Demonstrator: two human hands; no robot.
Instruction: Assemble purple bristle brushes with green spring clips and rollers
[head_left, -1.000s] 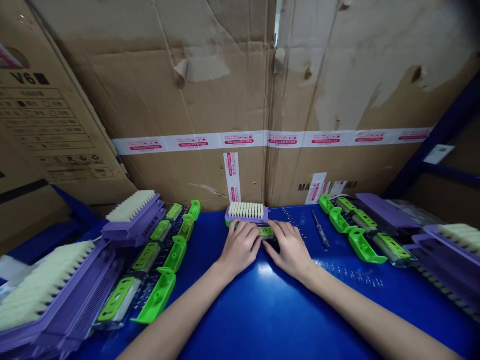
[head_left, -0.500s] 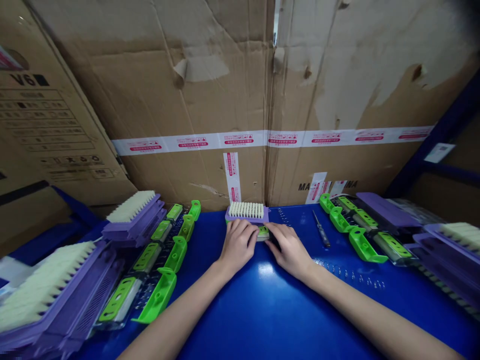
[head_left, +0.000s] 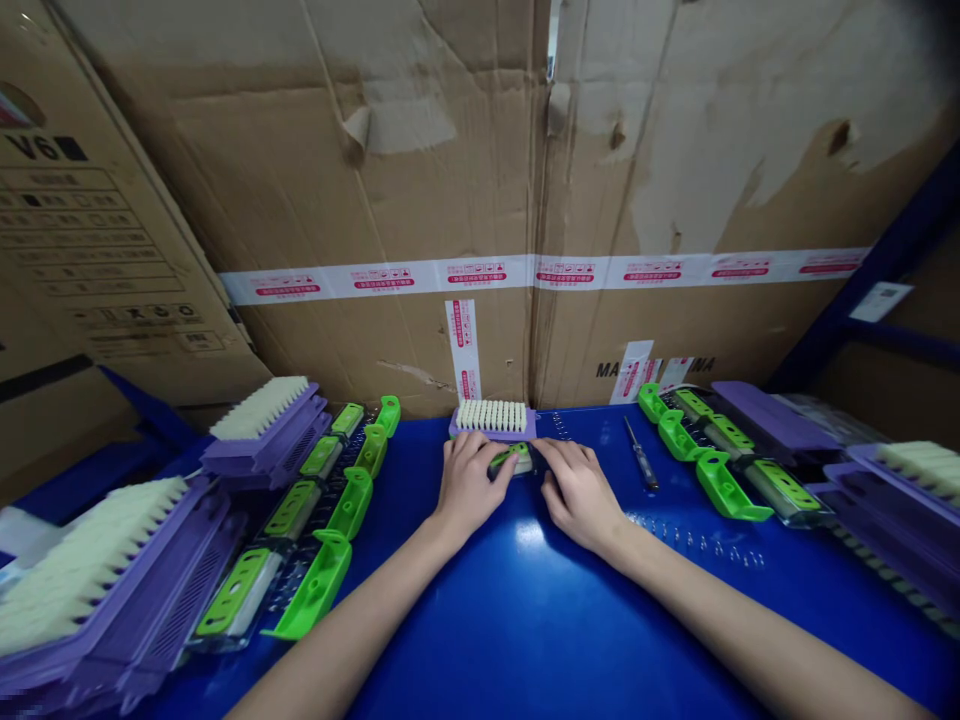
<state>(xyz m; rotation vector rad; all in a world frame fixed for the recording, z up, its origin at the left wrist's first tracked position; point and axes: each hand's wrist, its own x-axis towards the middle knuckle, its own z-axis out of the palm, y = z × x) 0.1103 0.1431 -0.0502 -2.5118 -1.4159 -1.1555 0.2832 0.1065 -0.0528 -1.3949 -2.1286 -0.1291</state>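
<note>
A small clear plastic part with a bright green slotted plate [head_left: 517,455] lies on the blue table between my hands, just before a purple brush [head_left: 493,420] with cream bristles facing up. My left hand [head_left: 472,480] is closed on the left side of that part, thumb resting on top of it. At its right end, my right hand [head_left: 577,485] has bent fingers closed against a dark edge; its fingertips are partly hidden. A slim screwdriver [head_left: 641,455] with a clear handle lies to the right of my right hand.
Left stand purple brushes [head_left: 90,570], green-topped clear parts [head_left: 238,595] and curved green handles [head_left: 319,585] in a row. Similar green handles [head_left: 727,487] and purple pieces [head_left: 772,415] lie right. Small metal springs [head_left: 701,542] dot the blue table [head_left: 555,630]. Cardboard [head_left: 375,200] walls the back.
My right hand has shifted slightly right, and more of the green plate shows between my hands. My left thumb now lies across its top. The view has tilted slightly.
</note>
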